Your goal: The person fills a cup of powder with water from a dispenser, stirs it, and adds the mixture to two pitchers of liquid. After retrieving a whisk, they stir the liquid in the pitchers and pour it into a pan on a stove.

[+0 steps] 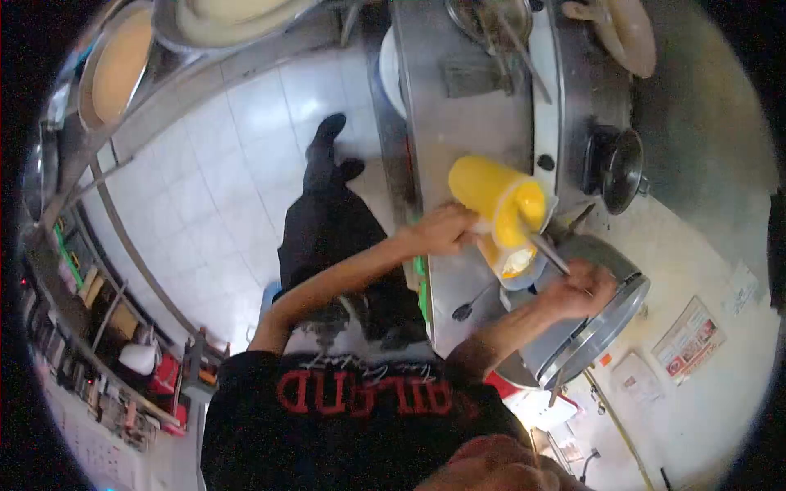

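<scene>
A yellow cylinder-shaped container (483, 182) lies tilted over the metal counter, its end toward the big pot. My left hand (449, 229) is closed at its near side, fingers curled at the pale rim. My right hand (583, 290) grips a metal utensil (550, 254) whose far end reaches into the yellow mass at the container's mouth; its kind is hidden. Just below sits a pale tub (524, 274) with something whitish and yellow in its opening. Motion blurs the details here.
A large metal pot (598, 327) stands by my right forearm. A small dark utensil (463, 312) lies on the counter (458, 278). A black lidded pan (622, 172) is farther right. Wide pans (123, 69) of pale liquid stand at upper left, beyond the tiled floor (196, 155).
</scene>
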Demonstrator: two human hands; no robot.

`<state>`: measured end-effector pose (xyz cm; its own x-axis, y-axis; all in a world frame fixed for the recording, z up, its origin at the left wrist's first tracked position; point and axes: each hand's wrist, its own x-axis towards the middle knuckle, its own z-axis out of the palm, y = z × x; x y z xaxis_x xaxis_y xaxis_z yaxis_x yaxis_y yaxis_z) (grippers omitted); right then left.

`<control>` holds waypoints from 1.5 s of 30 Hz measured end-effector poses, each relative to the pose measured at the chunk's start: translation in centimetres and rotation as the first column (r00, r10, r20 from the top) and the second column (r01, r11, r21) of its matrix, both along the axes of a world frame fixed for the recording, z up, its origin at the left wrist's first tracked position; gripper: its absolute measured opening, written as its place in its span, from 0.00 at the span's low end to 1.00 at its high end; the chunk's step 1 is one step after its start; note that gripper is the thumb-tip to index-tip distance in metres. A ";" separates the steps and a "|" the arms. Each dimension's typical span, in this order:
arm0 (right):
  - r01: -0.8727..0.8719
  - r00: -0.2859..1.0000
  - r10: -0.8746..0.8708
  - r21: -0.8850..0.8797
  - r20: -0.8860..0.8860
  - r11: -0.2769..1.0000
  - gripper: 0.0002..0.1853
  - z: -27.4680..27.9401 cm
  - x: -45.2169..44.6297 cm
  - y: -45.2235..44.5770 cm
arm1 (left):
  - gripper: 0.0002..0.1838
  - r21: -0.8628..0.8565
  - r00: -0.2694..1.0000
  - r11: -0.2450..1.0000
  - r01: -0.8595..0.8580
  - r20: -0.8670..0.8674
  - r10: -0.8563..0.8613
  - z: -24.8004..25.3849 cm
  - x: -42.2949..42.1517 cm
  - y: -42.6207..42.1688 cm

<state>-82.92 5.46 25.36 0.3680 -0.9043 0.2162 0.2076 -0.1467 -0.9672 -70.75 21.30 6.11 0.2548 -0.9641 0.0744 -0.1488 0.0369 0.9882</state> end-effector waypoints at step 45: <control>0.289 0.929 -0.312 -0.133 -0.197 0.948 0.14 -1.3 3.0 4.0 | 0.22 0.015 0.996 0.999 0.051 0.076 -0.052 -0.6 0.9 -0.9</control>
<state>-79.95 9.47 24.05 0.1297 -0.9574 0.2579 -0.0707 -0.2684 -0.9607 -69.87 20.42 5.48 0.1985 -0.9769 0.0791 -0.2217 0.0339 0.9745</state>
